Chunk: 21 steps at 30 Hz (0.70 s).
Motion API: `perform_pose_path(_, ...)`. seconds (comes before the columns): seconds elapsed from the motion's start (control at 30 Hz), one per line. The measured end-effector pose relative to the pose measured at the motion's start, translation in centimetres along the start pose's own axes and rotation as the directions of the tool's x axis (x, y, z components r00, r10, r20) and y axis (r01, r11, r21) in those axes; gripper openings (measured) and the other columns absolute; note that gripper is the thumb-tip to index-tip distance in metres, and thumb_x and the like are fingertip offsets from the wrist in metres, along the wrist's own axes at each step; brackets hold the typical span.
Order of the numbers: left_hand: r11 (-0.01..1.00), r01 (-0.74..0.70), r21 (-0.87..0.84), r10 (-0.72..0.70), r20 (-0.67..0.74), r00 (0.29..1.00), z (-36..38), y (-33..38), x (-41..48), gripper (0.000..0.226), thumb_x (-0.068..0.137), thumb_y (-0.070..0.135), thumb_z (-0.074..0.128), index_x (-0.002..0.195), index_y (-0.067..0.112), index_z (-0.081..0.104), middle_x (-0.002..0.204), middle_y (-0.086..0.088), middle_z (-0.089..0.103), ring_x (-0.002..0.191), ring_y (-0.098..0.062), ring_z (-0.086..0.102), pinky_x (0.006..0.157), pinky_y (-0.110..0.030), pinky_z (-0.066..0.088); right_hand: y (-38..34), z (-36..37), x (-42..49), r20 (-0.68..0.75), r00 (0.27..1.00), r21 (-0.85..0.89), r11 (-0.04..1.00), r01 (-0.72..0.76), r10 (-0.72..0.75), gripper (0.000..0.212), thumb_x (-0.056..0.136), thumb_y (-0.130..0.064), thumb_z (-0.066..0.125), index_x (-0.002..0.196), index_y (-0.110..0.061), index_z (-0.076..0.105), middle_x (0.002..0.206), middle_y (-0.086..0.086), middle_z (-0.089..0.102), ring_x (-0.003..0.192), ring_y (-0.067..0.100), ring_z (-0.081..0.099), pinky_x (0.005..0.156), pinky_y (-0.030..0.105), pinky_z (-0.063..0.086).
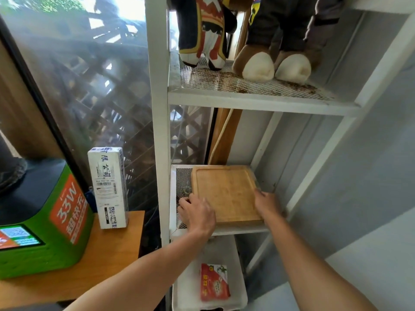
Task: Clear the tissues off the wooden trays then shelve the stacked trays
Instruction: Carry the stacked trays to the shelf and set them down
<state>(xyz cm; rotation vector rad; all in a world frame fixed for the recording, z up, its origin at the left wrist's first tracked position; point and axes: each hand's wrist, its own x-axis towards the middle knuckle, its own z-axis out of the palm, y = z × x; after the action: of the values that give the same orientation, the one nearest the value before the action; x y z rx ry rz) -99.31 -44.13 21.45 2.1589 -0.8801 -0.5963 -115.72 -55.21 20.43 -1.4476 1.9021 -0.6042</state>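
Observation:
The stacked wooden trays [226, 193] lie flat on the middle mesh shelf [183, 182] of a white metal rack; only the top tray's face shows, and it carries no tissue. My left hand [197, 213] holds the stack's left front edge, fingers curled onto the mesh beside it. My right hand [267, 204] grips the stack's right edge near the front corner. No tissues are in view.
The upper shelf [258, 102] holds two plush toys [269, 63]. A white bin [211, 295] with a red packet sits below. To the left stand a wooden table [107, 250], a white box [109, 187] and a green device [45, 221]. A grey wall is on the right.

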Motion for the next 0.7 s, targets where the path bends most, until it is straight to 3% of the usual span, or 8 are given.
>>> perform_pose_path(0.1, 0.999, -0.023, -0.026, 0.023, -0.005, 1.000, 0.3, -0.1, -0.2, 0.028, 0.098, 0.037, 0.043, 0.106, 0.010, 0.046, 0.122, -0.014, 0.040, 0.105, -0.026, 0.043, 0.097, -0.045, 0.042, 0.6, 0.1, -0.6, 0.034, 0.999, 0.071, 0.997, 0.026, -0.029, 0.054, 0.094, -0.049, 0.053, 0.136, -0.016, 0.055, 0.124, 0.008, 0.063, 0.096, 0.021, 0.055, 0.080, 0.033, 0.043)
perform_pose_path(0.2, 0.999, -0.032, -0.024, 0.032, 0.003, 0.999, 0.3, -0.3, -0.2, 0.035, 0.097, 0.040, 0.045, 0.114, 0.010, 0.045, 0.125, -0.013, 0.039, 0.108, -0.025, 0.041, 0.099, -0.044, 0.042, 0.9, 0.2, -1.1, 0.079, 0.996, 0.131, 0.991, 0.026, -0.037, 0.063, 0.089, -0.053, 0.060, 0.141, -0.019, 0.049, 0.130, 0.007, 0.059, 0.114, 0.028, 0.056, 0.092, 0.040, 0.047)
perform_pose_path(0.43, 0.996, -0.075, -0.057, 0.077, 0.029, 0.997, -0.7, -0.9, 0.9, 0.036, 0.098, 0.036, 0.045, 0.118, 0.006, 0.046, 0.121, -0.012, 0.044, 0.101, -0.020, 0.041, 0.088, -0.031, 0.038, 0.3, 1.5, -2.4, 0.044, 0.998, 0.240, 0.970, 0.029, -0.041, 0.054, 0.089, -0.050, 0.062, 0.131, -0.016, 0.057, 0.112, 0.001, 0.060, 0.089, 0.015, 0.051, 0.076, 0.031, 0.045)
perform_pose_path(0.6, 0.997, -0.079, 0.004, 0.079, 0.011, 0.997, -2.3, -1.6, 2.3, 0.037, 0.099, 0.032, 0.044, 0.120, 0.001, 0.047, 0.122, -0.019, 0.048, 0.104, -0.028, 0.044, 0.087, -0.034, 0.037, -1.3, 3.4, -3.3, -0.019, 0.999, 0.214, 0.976, 0.036, -0.033, 0.049, 0.089, -0.047, 0.062, 0.123, -0.013, 0.064, 0.119, 0.008, 0.062, 0.106, 0.026, 0.059, 0.094, 0.044, 0.052)
perform_pose_path(0.7, 0.998, -0.060, 0.022, 0.061, -0.048, 0.997, -3.0, -2.0, 2.6, 0.036, 0.097, 0.024, 0.047, 0.119, -0.004, 0.048, 0.122, -0.026, 0.049, 0.110, -0.038, 0.046, 0.082, -0.032, 0.028, -2.0, 4.3, -3.8, -0.009, 0.998, 0.186, 0.981, 0.055, -0.054, 0.043, 0.091, -0.047, 0.059, 0.112, -0.010, 0.068, 0.112, 0.010, 0.064, 0.103, 0.028, 0.060, 0.093, 0.047, 0.051)
